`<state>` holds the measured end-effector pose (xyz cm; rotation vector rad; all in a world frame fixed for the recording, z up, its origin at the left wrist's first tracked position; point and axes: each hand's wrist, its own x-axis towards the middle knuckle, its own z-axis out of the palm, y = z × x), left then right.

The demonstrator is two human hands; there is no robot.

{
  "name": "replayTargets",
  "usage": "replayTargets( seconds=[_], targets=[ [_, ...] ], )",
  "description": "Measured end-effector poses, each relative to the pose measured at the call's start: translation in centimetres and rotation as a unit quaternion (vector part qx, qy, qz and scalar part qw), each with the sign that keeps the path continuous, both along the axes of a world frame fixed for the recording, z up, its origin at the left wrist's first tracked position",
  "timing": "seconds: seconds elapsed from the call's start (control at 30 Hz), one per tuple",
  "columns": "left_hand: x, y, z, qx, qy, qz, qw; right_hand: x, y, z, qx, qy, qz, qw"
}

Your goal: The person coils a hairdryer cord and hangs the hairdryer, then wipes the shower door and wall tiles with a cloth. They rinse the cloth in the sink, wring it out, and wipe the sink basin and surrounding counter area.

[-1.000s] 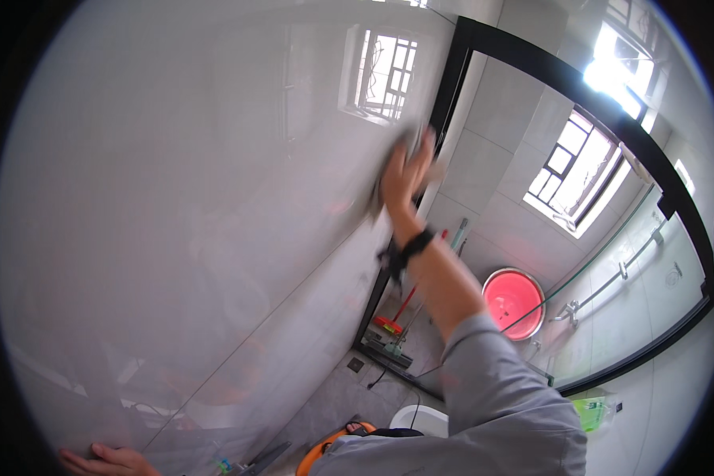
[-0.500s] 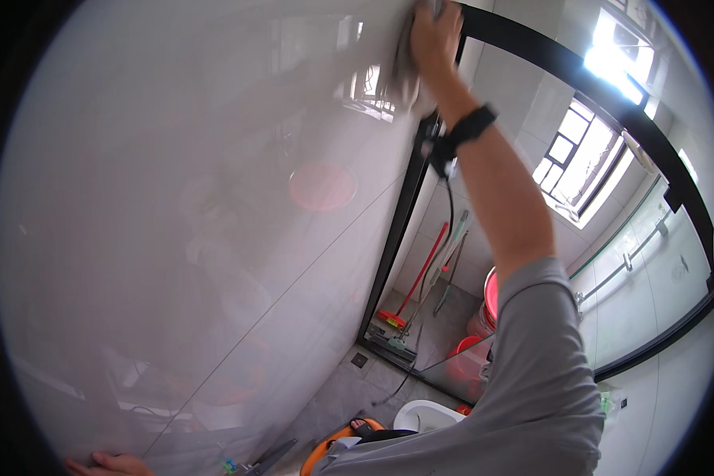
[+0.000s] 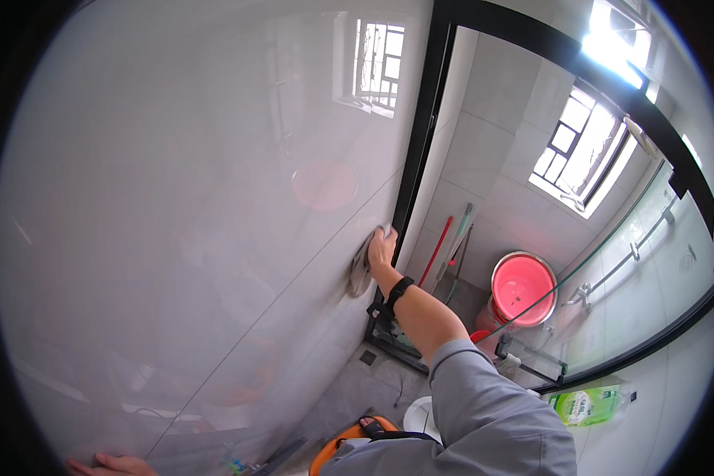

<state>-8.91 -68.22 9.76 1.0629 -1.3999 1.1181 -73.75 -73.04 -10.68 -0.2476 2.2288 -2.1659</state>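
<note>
My right hand (image 3: 383, 247) is closed round a grey-brown cloth (image 3: 361, 268) and presses it to the glossy white tiled wall (image 3: 182, 198), right beside the upright of the black door frame (image 3: 415, 159). A black strap with a small device (image 3: 399, 292) circles my right wrist. At the lower left, my left hand (image 3: 111, 463) rests against the wall with its fingers stretched out, holding nothing. The wall mirrors the window and a pink round shape.
Behind the frame stand a pink basin (image 3: 525, 287), a red-handled broom (image 3: 436, 252) and other long handles. A glass panel (image 3: 635, 262) is on the right, near a green bottle (image 3: 587, 405). Below are an orange stool (image 3: 337, 444) under my sandalled foot and a white toilet (image 3: 422, 416).
My right hand has slid the cloth from the top of the wall down along the door frame to about mid-height. My left hand has stayed in place.
</note>
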Motion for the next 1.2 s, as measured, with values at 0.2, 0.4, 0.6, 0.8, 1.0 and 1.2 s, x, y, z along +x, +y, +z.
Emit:
replayTargets(
  seconds=[0.2, 0.4, 0.6, 0.8, 1.0, 1.2],
  targets=[
    [0.4, 0.2, 0.0, -0.007, 0.010, -0.004, 1.000, -3.5, -0.5, 18.5, -0.073, 0.244, 0.023, 0.967],
    [0.1, 0.2, 0.0, -0.003, 0.015, -0.009, 1.000, 4.1, 1.3, 49.4, -0.088, 0.566, 0.074, 0.816],
    [0.6, -0.1, 0.4, -0.016, 0.009, -0.006, 1.000, 23.7, -0.1, 41.9, -0.129, 0.668, -0.021, 0.733],
    [0.1, -0.4, -0.6, -0.005, 0.019, -0.004, 1.000, 28.4, 1.9, 21.4, -0.312, 0.814, 0.296, 0.391],
    [0.7, 0.8, -0.5, -0.047, 0.003, 0.013, 0.999, 10.3, 0.2, 19.6, -0.156, 0.514, 0.053, 0.842],
    [1.1, 0.0, -1.2, -0.050, -0.008, 0.055, 0.997, 12.4, 0.0, 18.0, -0.107, 0.266, -0.061, 0.956]
  ],
)
